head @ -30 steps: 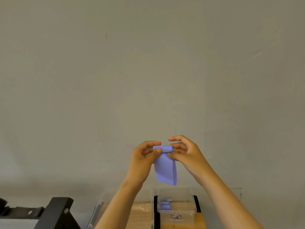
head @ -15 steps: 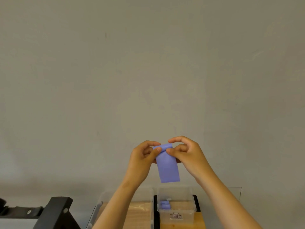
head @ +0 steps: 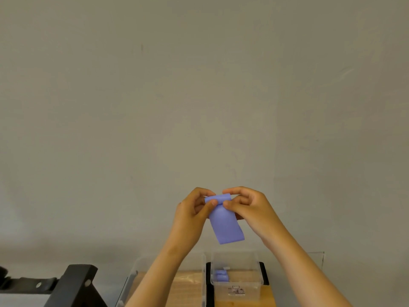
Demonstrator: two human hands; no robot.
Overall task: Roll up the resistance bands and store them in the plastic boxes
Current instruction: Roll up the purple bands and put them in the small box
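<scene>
A purple resistance band (head: 225, 224) is held up in front of the wall, its top end rolled into a small tube and the flat tail hanging down. My left hand (head: 192, 213) pinches the roll's left end between thumb and fingers. My right hand (head: 247, 207) pinches its right end. Below stands a small clear plastic box (head: 236, 258) with two rolled purple bands (head: 222, 275) inside. A larger clear plastic box (head: 132, 273) sits to its left, partly hidden by my left forearm.
Both boxes rest on a wooden tabletop (head: 267, 298). A black metal frame (head: 77, 284) juts up at the lower left. A plain grey wall (head: 199, 85) fills the rest of the view.
The roll at the band's top has been turned further by both hands, and the hanging tail has swung from straight down to slanting right.
</scene>
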